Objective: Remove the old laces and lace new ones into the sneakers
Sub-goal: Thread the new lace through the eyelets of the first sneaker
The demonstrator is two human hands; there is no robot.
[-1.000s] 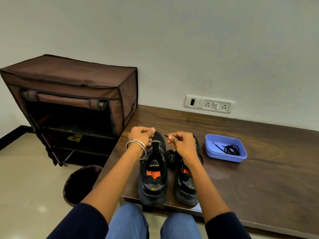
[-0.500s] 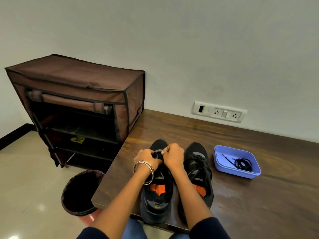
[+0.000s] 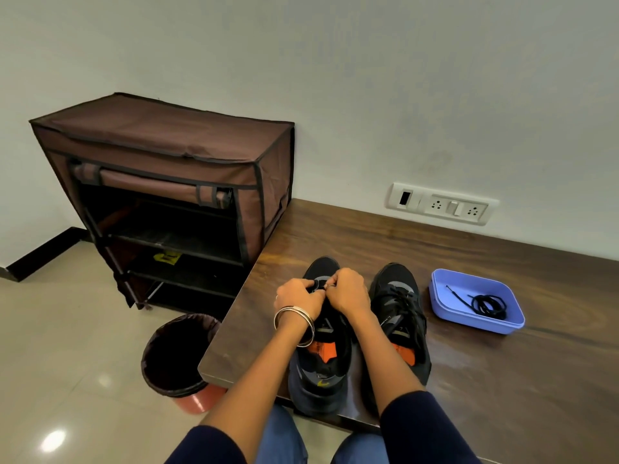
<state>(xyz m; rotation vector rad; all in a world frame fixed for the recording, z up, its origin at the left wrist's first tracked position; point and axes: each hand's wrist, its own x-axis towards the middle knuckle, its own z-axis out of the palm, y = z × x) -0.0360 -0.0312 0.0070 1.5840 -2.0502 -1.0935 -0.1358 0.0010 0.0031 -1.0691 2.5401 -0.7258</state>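
Pinching a lace end over the toe of the left sneaker (image 3: 321,360), left hand (image 3: 298,298) and right hand (image 3: 348,291) both curled, knuckles touching. Right sneaker (image 3: 400,313) just beside at three o'clock, blue tray (image 3: 438,296) of coiled lace (image 3: 487,304) beyond.

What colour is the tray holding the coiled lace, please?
Light purple-blue tray, clearest in the head view.

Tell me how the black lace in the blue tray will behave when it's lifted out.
The lace lies in a loose coil with one end trailing, so it is probably floppy and will uncoil and dangle. It looks thin, so likely very light; the tray should stay put. Its loops overlap, so it may snag into a tangle if pulled by one end.
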